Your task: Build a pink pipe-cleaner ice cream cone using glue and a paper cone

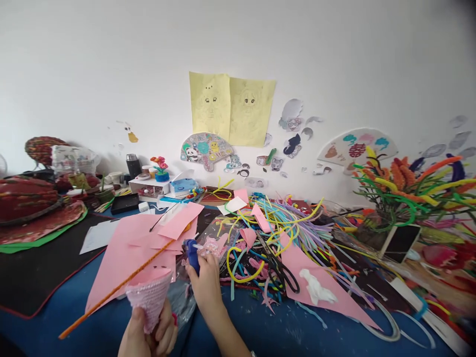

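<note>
My left hand (148,333) is closed around a pink knitted cone (149,299), its wide opening facing up. Just right of it, my right hand (207,278) grips a blue glue gun (192,254) with a pale nozzle, which looks like a hot-glue type. A pink lacy piece (210,247) shows beside the nozzle at my fingertips; whether I touch it I cannot tell. An orange fuzzy stick (122,285) slants across pink paper (111,267), passing behind the cone's left side.
Pipe cleaners (293,223) lie in a tangled heap, with black scissors (284,272) at its front. A crumpled white tissue (316,287) rests on pink paper. On the right stand a phone (400,243) and pipe-cleaner flowers (401,183). A dark bottle (133,166) stands by the wall.
</note>
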`<state>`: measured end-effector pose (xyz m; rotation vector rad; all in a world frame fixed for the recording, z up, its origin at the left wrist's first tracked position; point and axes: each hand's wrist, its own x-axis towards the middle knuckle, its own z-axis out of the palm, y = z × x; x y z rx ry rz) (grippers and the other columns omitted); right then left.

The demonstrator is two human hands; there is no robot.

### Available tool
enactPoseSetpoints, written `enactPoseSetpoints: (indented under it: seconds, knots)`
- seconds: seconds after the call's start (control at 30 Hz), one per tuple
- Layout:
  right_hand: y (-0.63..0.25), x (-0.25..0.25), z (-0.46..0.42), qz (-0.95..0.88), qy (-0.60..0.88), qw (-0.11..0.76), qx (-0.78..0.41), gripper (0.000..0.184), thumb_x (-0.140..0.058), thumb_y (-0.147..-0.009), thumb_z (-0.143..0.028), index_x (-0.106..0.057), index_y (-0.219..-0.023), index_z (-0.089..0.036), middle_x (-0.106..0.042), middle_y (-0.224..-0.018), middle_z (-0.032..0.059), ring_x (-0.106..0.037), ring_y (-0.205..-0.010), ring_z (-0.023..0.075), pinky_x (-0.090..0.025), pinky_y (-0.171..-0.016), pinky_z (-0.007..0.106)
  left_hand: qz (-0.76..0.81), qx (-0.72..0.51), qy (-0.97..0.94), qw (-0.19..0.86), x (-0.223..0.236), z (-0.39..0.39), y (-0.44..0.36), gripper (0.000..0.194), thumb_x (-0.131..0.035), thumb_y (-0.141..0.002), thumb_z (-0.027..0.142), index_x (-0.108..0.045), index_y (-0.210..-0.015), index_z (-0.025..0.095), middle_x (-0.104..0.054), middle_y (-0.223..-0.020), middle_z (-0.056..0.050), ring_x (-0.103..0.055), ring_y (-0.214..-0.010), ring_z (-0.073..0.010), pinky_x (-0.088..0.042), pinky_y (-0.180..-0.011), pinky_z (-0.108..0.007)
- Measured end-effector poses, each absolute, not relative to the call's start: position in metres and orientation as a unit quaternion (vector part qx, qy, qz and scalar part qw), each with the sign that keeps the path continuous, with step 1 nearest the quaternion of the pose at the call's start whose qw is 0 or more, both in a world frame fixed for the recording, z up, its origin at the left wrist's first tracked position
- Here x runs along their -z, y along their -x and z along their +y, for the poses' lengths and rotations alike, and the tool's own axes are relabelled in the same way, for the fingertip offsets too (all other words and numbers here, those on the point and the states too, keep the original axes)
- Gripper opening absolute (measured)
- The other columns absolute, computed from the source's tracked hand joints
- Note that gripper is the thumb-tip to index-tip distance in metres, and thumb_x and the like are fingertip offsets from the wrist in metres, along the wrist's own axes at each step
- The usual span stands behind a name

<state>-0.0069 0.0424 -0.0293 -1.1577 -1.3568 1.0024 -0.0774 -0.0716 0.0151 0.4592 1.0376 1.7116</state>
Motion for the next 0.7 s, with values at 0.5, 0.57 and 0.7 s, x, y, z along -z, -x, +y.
enactPoseSetpoints:
  seconds: [0.5,0.57,0.7]
  knots:
    - [-0.079,0.031,-0.049,-0.611,0.397,0.460,-0.507,0.042,-0.068,-0.083,-0.039,-0.060,-0.122,-0.026,-0.070,-0.110,0.0073,-0.069,-0.083,0.0209,-0.052,-0.064,0.028,0.361,-0.668,-0.224,0.611,-0.013,-0.044,0.029,0.060,-0.068,-0.074,0.071,-0.045,-0.054,0.018,-0.027,-0.046,0.009,-0.020,-0.044,-0.0055,-0.026,-0.041,-0.017]
    - [-0.078,0.045,-0.057,-0.587,0.424,0.495,-0.481,0.043,-0.065,-0.086,-0.039,-0.058,-0.126,-0.026,-0.072,-0.107,0.0084,-0.071,-0.083,0.0222,-0.054,-0.067,0.030,0.348,-0.668,-0.215,0.622,-0.014,-0.042,0.016,0.061,-0.067,-0.073,0.073,-0.045,-0.054,0.019,-0.027,-0.045,0.009,-0.020,-0.043,-0.0060,-0.024,-0.040,-0.017]
    - [-0.065,0.069,-0.063,-0.522,0.461,0.574,-0.430,0.045,-0.045,-0.096,-0.052,-0.054,-0.129,-0.022,-0.074,-0.082,0.0069,-0.072,-0.071,0.0218,-0.057,-0.068,0.030,0.333,-0.661,-0.197,0.643,-0.019,-0.036,-0.010,0.064,-0.067,-0.069,0.076,-0.042,-0.053,0.019,-0.027,-0.043,0.010,-0.018,-0.041,-0.0049,-0.020,-0.038,-0.017]
